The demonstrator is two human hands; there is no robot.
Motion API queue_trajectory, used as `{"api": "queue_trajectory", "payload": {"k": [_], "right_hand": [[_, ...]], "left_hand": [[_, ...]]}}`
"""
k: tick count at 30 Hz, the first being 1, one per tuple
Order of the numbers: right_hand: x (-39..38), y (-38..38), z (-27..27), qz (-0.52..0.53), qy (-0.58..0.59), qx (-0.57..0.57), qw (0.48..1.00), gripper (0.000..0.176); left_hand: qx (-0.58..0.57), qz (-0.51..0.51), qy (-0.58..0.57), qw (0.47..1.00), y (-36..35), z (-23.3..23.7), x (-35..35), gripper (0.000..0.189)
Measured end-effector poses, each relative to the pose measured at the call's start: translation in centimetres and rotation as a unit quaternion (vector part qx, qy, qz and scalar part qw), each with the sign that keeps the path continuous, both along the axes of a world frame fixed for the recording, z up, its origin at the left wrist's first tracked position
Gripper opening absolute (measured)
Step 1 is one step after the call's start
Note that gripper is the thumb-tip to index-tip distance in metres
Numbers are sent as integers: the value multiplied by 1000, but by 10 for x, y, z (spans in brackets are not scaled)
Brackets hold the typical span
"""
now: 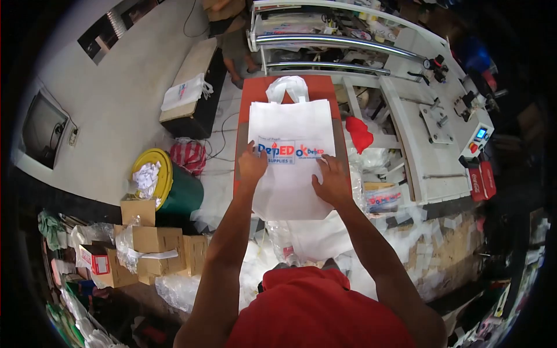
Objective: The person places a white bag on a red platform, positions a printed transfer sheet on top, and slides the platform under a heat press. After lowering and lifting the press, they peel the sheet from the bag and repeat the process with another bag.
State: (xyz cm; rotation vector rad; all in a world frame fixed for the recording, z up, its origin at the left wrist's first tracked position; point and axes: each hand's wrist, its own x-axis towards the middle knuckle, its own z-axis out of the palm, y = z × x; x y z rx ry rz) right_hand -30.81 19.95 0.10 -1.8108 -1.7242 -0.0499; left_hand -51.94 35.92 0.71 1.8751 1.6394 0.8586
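Note:
A white fabric tote bag (pixel 293 122) with blue and red "DepED" lettering lies flat on a red-topped table (pixel 255 88), its handles at the far end. The bag's near end hangs over the table's front edge. My left hand (pixel 253 164) rests on the bag's left side beside the print, fingers extended. On the right side, my right hand (pixel 332 181) lies on the fabric below the smaller logo with its fingers spread. Neither hand grips the bag.
A white machine frame (pixel 406 139) with metal rollers stands behind and right. A red cloth (pixel 360 135) lies beside the table. At left are a green bin (pixel 184 188) with white scraps, cardboard boxes (pixel 156 240) and a bench (pixel 194 75) holding another bag. Someone's legs (pixel 235 55) show behind.

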Motion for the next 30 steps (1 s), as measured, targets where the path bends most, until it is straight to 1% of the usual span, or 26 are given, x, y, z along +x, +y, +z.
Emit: {"api": "queue_trajectory", "payload": {"k": [1,2,3,5,6,8,9,10,12,13,15,16,22,30], "right_hand": [[4,3,-13,-3,-34,-38,999,51],[5,4,-20,-5,-34,-36,999,51],[4,4,-23,-15,-28,-44,999,52],[6,4,-28,-26,-21,-52,998,53],[6,3,-29,-30,-22,-54,998,54],[4,4,-31,-33,-25,-54,998,54],[4,4,-31,-38,-29,-56,997,55],[4,4,-31,-45,-32,-57,997,56],[4,4,-33,-48,-42,-63,996,58],[4,5,-33,-51,-52,-70,995,59],[2,5,-28,-56,-59,-85,993,60],[1,4,-26,-62,-65,-102,991,60],[-2,3,-25,-68,-58,-114,989,61],[0,3,-28,-67,-57,-104,991,61]], "left_hand": [[53,-15,-21,998,-2,-5,-5,36],[104,-30,-41,993,-7,-9,-13,36],[107,-30,-41,993,-14,-9,-21,36],[177,-91,51,979,-31,-12,-35,37],[178,-90,52,979,-37,-14,-38,37],[219,-160,53,961,-48,-17,-40,34],[212,-176,81,958,-49,-24,-42,38],[214,-176,80,958,-51,-29,-42,38],[216,-168,167,947,-55,-39,-42,46],[219,-166,166,947,-55,-42,-41,46],[192,-165,188,949,-54,-47,-43,52],[193,-163,188,949,-55,-49,-43,52],[181,-152,198,951,-57,-46,-43,53],[174,-149,200,952,-58,-48,-42,54]]}}
